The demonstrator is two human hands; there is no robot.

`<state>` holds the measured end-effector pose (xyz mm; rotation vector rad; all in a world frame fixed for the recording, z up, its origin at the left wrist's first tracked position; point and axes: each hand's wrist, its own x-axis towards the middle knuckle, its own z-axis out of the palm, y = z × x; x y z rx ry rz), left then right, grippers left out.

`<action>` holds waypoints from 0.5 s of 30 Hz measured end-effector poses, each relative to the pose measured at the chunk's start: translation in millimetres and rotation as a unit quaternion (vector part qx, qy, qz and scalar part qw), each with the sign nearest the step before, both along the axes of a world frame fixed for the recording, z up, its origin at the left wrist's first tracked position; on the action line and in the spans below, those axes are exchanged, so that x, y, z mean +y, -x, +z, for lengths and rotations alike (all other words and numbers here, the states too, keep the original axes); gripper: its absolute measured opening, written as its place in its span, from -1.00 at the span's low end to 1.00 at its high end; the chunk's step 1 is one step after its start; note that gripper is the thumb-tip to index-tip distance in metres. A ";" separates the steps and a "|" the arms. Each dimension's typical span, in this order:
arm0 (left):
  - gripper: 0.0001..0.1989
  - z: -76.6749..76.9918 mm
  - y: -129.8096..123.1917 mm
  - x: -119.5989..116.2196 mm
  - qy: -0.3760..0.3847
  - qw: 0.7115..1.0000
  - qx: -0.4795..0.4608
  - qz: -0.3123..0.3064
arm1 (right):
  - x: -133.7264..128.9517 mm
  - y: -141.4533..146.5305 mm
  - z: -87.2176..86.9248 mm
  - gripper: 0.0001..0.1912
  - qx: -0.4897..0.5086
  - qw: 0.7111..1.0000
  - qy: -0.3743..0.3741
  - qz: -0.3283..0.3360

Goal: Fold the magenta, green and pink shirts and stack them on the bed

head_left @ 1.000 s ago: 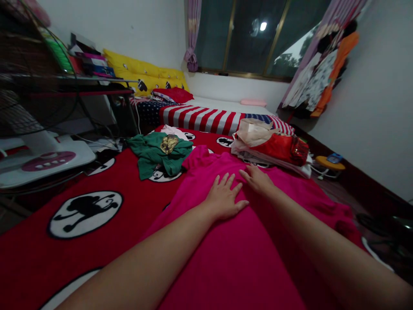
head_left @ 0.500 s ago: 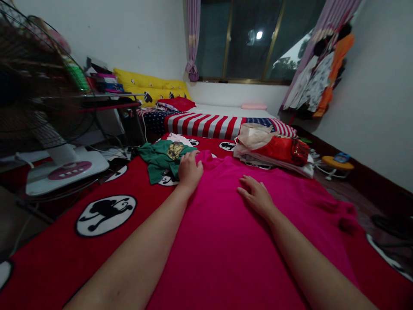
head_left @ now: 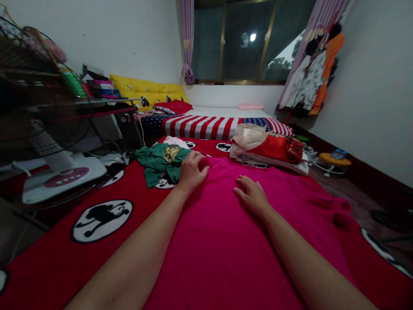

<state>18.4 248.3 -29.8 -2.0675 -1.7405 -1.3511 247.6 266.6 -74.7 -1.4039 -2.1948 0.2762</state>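
Your left hand (head_left: 192, 171) curls at the far left of the pink cloth (head_left: 232, 245); I can't tell if it pinches. Your right hand (head_left: 254, 196) spreads loosely over its middle.

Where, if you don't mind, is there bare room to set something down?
The red blanket is bare between the fan and the left forearm, this side of the green clothes. Around the left hand it is crowded, with those clothes and the pink shirt close and a clothes pile beyond.
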 end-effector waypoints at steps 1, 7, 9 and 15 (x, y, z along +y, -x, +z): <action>-0.74 2.0 -10.3 -2.0 0.011 0.994 0.007 -0.113 | 0.6 -0.4 -0.1 -0.62 0.008 1.000 -0.002 0.002; -0.79 12.8 -33.8 -3.0 0.049 0.969 -0.110 -0.217 | 6.0 -3.5 -1.9 -0.73 0.113 0.992 -0.027 0.046; -0.79 11.4 -23.4 0.6 0.081 0.980 -0.124 -0.132 | 7.0 -3.7 -2.2 -0.75 0.136 0.989 -0.034 0.042; -0.73 -10.3 -9.1 6.4 0.245 0.955 -0.065 -0.153 | 4.0 -3.6 2.4 -0.65 0.216 0.976 -0.014 -0.003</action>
